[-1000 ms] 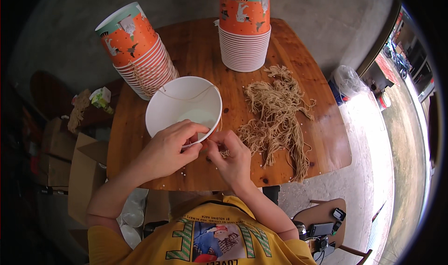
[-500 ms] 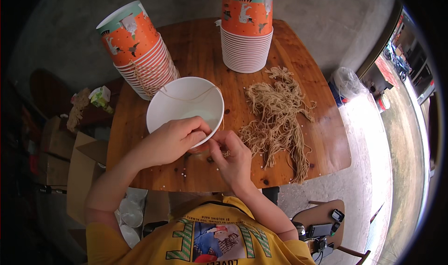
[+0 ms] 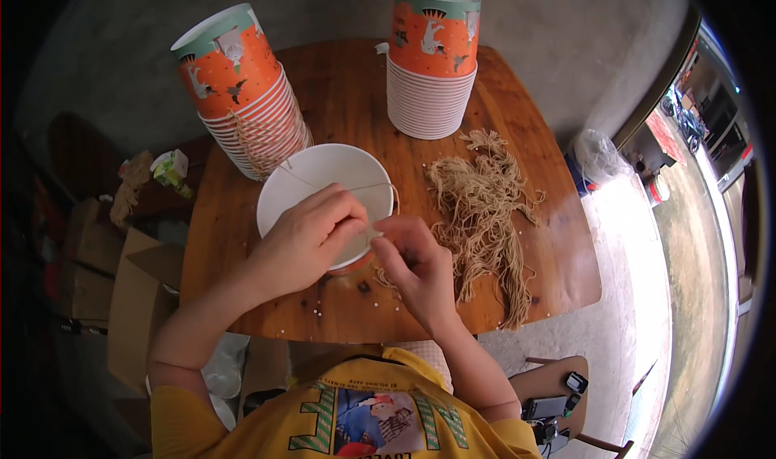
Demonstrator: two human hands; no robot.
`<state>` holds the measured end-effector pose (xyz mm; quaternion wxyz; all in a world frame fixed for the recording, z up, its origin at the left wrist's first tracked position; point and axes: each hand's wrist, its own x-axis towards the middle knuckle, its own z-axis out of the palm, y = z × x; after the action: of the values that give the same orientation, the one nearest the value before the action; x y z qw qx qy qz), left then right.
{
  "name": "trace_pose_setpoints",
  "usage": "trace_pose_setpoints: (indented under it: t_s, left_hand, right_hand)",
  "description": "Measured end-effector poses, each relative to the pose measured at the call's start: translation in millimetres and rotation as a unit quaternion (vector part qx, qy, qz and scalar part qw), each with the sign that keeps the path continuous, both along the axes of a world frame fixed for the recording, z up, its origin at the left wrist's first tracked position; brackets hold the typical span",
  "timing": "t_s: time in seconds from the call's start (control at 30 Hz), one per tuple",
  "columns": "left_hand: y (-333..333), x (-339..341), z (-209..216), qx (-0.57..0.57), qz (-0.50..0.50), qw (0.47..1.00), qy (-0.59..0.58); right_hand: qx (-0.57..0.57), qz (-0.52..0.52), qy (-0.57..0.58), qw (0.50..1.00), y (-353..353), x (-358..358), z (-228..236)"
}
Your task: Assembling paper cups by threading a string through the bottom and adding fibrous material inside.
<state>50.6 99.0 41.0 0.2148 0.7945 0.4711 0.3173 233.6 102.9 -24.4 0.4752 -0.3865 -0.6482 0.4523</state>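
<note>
A paper bucket (image 3: 279, 196), white inside with some orange showing below its rim, stands tilted toward me at the table's near side. Thin beige string (image 3: 365, 187) crosses its mouth and hangs by its right rim. Over the near rim, my left hand (image 3: 309, 237) is closed, thumb against fingers, on the string. My right hand (image 3: 416, 269), just beside it, pinches a short end of the string between thumb and forefinger. The fingertips nearly meet, and the left ones partly hide the string. Right of my right hand lies a loose heap of beige strings (image 3: 485, 216).
Behind the bucket on the wooden table (image 3: 339, 95) stand two stacks of orange-and-green paper buckets, a left stack (image 3: 234, 79) with strings down its side and a right stack (image 3: 432, 63). An open cardboard box (image 3: 137, 305) sits lower left; a chair (image 3: 566, 394) with small devices stands lower right.
Both hands have lifted slightly from the bucket's near rim, and the right hand has moved a little to the right. The whole view has shifted slightly downward.
</note>
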Motion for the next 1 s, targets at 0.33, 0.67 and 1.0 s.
trace_pose_setpoints:
  t_s: [0.33,0.67,1.0]
  left_hand:
    - [4.5,-1.1,-10.5,-0.274,-0.028,0.937,-0.215]
    - [19.8,0.8,-19.8,-0.374,-0.014,0.895,-0.243]
    - [23.4,3.2,-14.6,-0.342,0.001,0.893,-0.294]
  right_hand:
    - [-0.193,0.073,0.151,0.967,11.1,-9.5,4.4]
    - [-0.228,0.066,0.194,0.952,30.3,2.0,20.3]
    - [-0.126,0.171,0.093,0.973,36.0,44.8,33.7]
